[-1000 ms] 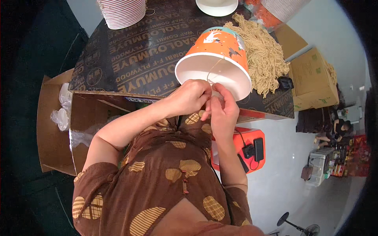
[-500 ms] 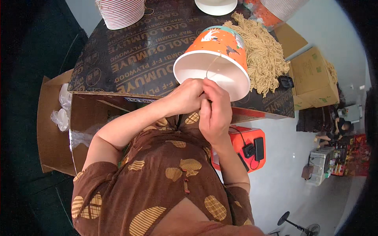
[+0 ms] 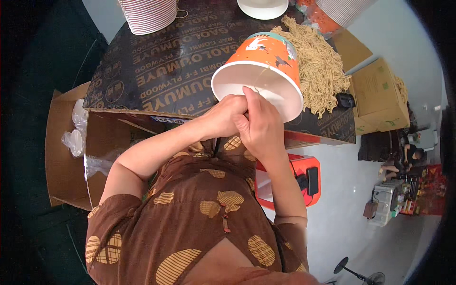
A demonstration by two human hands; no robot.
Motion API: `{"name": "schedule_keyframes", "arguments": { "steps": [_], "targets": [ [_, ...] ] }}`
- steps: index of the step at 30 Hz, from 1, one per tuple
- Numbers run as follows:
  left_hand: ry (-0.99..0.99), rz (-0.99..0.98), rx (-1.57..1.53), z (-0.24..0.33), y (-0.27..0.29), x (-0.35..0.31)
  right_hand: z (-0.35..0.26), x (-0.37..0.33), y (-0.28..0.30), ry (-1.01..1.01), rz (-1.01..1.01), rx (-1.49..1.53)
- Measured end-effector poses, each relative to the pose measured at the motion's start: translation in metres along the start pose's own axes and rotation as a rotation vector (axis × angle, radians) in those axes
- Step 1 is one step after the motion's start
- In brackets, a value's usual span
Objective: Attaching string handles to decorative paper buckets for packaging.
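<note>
An orange paper bucket [image 3: 271, 53] with white and dark printed figures lies tipped on the table, its white open mouth toward me. A thin beige string [image 3: 264, 72] runs from the upper side of its rim down to my hands. My left hand [image 3: 227, 115] is closed in front of the mouth, fingers curled and partly hidden behind the right. Pressed against it, my right hand [image 3: 262, 124] pinches the string, its forefinger pointing up over the mouth. The string's end is hidden between the fingers. A heap of beige strings [image 3: 316, 71] lies right of the bucket.
The dark plywood table [image 3: 175, 71] holds a stack of paper buckets [image 3: 148, 15], a white bowl-like piece [image 3: 262, 8] and a small black object [image 3: 345, 100]. Cartons stand at the left [image 3: 64, 147] and right [image 3: 380, 97]. Beneath the right forearm is a red stool [image 3: 311, 161]. Another person [image 3: 409, 154] sits far right.
My right hand has shifted slightly right and turned, its forefinger now raised. Less string shows between rim and fingers. The bucket has barely moved.
</note>
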State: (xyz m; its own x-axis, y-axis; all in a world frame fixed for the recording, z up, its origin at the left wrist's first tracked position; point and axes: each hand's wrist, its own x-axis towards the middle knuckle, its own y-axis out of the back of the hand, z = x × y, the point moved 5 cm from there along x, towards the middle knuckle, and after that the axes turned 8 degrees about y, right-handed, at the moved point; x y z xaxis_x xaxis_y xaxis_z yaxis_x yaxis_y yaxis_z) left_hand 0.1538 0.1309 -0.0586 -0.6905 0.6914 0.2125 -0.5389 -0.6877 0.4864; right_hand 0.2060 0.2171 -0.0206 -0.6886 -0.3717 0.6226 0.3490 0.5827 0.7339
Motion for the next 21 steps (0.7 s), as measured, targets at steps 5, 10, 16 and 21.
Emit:
{"name": "schedule_keyframes", "arguments": {
  "steps": [5,10,16,21],
  "targets": [
    [0.163,0.041,-0.005,-0.002,0.001,0.003,-0.012,-0.007,0.012,-0.142,-0.064,-0.183],
    [0.275,0.071,0.007,-0.001,0.005,0.004,-0.002,-0.026,0.014,-0.228,-0.089,-0.279],
    [0.290,0.069,-0.004,-0.002,0.005,0.005,-0.003,-0.048,0.016,-0.327,-0.299,-0.261],
    [0.235,0.076,0.015,-0.001,0.005,0.005,-0.005,-0.036,0.020,-0.271,0.085,-0.107]
  ]
}}
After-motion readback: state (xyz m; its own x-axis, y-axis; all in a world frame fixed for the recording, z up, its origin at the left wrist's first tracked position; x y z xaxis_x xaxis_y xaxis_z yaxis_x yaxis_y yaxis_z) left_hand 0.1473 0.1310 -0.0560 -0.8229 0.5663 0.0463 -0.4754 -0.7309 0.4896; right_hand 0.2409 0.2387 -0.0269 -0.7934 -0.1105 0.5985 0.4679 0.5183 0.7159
